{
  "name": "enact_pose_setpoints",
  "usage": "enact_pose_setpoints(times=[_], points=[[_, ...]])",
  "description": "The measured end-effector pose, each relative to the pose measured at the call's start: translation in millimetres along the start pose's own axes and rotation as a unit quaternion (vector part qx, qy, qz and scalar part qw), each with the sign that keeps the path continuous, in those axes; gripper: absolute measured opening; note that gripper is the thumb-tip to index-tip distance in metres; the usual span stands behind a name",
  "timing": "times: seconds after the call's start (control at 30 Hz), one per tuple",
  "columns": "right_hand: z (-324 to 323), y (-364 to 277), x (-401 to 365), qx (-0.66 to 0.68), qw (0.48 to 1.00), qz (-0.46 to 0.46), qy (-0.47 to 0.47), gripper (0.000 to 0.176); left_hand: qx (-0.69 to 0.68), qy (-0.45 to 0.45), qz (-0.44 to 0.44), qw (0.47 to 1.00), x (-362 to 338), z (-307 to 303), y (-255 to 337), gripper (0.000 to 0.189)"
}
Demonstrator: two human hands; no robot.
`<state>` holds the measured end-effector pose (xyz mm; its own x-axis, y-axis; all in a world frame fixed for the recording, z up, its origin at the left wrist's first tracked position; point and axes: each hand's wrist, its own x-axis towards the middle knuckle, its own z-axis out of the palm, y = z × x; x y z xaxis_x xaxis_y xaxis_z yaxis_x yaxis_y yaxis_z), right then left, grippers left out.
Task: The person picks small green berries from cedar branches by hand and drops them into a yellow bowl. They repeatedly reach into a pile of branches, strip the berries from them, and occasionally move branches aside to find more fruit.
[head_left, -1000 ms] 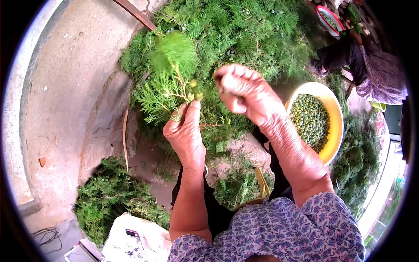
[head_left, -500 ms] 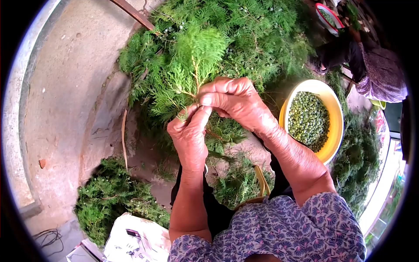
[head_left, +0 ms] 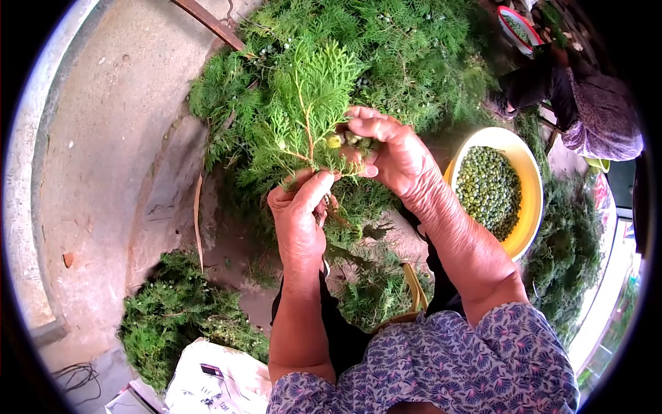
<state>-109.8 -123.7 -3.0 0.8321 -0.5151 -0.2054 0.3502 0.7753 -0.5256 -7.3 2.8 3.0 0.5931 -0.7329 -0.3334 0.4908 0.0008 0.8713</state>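
My left hand [head_left: 301,219] pinches the stem of a green conifer sprig [head_left: 308,114] between thumb and fingers. The sprig stands up from the grip, its flat leaves fanned out. Just to its right is my right hand [head_left: 403,155], fingers curled around several small green cones [head_left: 358,143]. One yellowish cone [head_left: 334,141] shows at the fingertips, close to the sprig's stem. A big heap of cut conifer branches [head_left: 414,62] lies beyond both hands. Near my right forearm stands a yellow bucket [head_left: 531,200] holding many green cones [head_left: 486,190].
A smaller branch pile [head_left: 172,310] and a white sack [head_left: 221,379] are at the lower left. More branches [head_left: 562,248] lie right of the bucket. Another person [head_left: 596,103] sits at the upper right near a red-rimmed basin [head_left: 518,29]. A wooden bar [head_left: 210,24] juts in at the top.
My right hand has moved off the sprig's stem to the right and turned, so the cones in its fingers show. My left hand keeps the sprig almost in place.
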Motion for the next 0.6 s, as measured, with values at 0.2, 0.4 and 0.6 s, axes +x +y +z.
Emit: enact_pose_setpoints(times=[0.2, 0.4, 0.6], points=[[11.7, 0.8, -6.6, -0.164, 0.986, 0.006, 0.021, 0.02, 0.009, 0.019, -0.032, 0.999, -0.1, 4.7, 4.5, 0.009], [20.6, 6.0, -5.7, -0.33, 0.941, -0.06, 0.051, 0.02, -0.003, -0.04, -0.005, 0.999, 5.0, 1.9, -6.8, 0.011], [10.3, 3.7, -5.8, -0.23, 0.973, 0.026, 0.016, 0.024, 0.048, -0.057, -0.03, 0.997, 4.4, -0.1, 1.0, 0.014]])
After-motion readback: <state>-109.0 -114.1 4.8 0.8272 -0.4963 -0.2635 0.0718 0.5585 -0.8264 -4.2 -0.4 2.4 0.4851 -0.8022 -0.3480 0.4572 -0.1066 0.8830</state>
